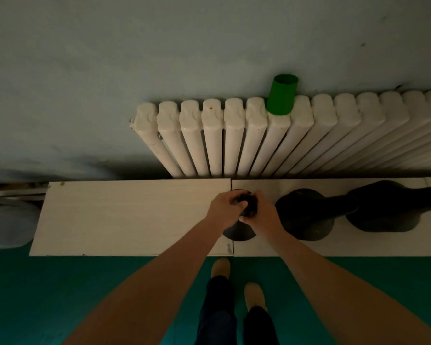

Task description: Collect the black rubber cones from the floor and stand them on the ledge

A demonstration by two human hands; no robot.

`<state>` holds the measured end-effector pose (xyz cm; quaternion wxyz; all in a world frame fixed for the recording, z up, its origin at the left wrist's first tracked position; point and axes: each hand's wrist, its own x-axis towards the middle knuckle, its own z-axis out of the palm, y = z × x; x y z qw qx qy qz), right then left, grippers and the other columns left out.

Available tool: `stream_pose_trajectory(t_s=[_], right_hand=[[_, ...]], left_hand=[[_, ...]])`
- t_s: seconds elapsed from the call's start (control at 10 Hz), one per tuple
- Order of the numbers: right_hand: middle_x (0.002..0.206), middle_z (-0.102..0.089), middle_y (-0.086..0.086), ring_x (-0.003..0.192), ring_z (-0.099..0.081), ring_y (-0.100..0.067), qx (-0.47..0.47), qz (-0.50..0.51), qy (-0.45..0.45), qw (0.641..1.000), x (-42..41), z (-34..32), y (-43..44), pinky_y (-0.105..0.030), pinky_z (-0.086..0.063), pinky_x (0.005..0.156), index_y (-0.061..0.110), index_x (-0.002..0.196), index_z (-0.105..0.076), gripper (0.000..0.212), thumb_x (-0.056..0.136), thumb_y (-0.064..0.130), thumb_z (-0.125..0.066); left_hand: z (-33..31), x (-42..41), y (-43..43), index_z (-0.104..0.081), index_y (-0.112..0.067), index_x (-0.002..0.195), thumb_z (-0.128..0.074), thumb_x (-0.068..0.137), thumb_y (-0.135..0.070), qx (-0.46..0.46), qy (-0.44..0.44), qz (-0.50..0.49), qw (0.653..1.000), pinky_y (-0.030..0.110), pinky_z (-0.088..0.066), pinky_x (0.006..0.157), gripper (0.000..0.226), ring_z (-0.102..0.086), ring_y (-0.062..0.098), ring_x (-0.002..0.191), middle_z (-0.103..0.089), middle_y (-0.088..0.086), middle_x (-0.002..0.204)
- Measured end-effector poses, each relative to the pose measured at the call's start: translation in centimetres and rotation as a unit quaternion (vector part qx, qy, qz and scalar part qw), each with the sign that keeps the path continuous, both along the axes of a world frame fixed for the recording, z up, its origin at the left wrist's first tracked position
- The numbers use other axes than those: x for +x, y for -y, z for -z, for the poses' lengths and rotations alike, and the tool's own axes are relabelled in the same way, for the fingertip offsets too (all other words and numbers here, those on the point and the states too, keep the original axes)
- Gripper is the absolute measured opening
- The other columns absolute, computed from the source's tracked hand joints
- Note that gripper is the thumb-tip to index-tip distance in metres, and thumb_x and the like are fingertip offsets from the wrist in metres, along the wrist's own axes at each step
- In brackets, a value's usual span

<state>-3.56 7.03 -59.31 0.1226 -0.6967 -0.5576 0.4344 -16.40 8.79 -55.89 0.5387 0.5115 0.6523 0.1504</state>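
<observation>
- Ledge (135, 215) holds near cone (306, 215) and far cone (381, 207) upright, right of the grips.
- Left grip (223, 207), right grip (263, 214) clasp third cone (239, 235), base down; release pending.

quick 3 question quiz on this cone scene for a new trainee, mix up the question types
1. How many black cones show at the ledge, the held cone included?
2. True or false: the left hand and the right hand both grip the held cone.
3. The green cup sits on: A) the floor B) the radiator C) the ledge

Key: 1) three 2) true 3) B
</observation>
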Motion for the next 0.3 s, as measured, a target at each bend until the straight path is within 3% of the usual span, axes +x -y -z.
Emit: stream_pose_trajectory(t_s=[0.1,0.2,0.3], right_hand=[[0.104,-0.06,-0.004,0.1,-0.06,-0.024,-0.047,-0.078,0.027,0.995,0.7,-1.4,-0.9,-0.035,-0.049,0.084,0.018,0.11,-0.045,0.041,0.079,0.016,-0.072],[0.104,-0.058,-0.005,0.103,-0.06,-0.027,-0.065,-0.114,0.048,0.99,2.1,-2.5,-1.7,-0.034,-0.049,0.084,0.014,0.12,-0.048,0.03,0.091,0.011,-0.056],[0.13,-0.054,-0.008,0.12,-0.052,-0.025,-0.08,-0.081,0.016,0.993,3.8,-5.0,-2.1,-0.032,-0.042,0.097,0.012,0.133,-0.047,0.039,0.094,0.012,-0.051]], left_hand=[[-0.8,0.3,0.1,-0.066,-0.019,0.122,-0.061,0.089,-0.012,-0.019,-0.004,-0.016,1.0,0.028,-0.045,0.098,0.034,-0.06,0.022,0.111,-0.067,0.006,0.118],[-1.6,0.2,-0.1,-0.063,-0.012,0.124,-0.06,0.091,-0.011,-0.065,-0.006,-0.048,0.997,0.037,-0.053,0.091,0.033,-0.062,0.029,0.107,-0.065,0.014,0.12],[-3.9,-0.1,-0.2,-0.058,-0.007,0.128,-0.055,0.095,-0.011,-0.114,0.011,-0.069,0.991,0.023,-0.051,0.06,0.034,-0.064,0.033,0.102,-0.061,0.021,0.124]])
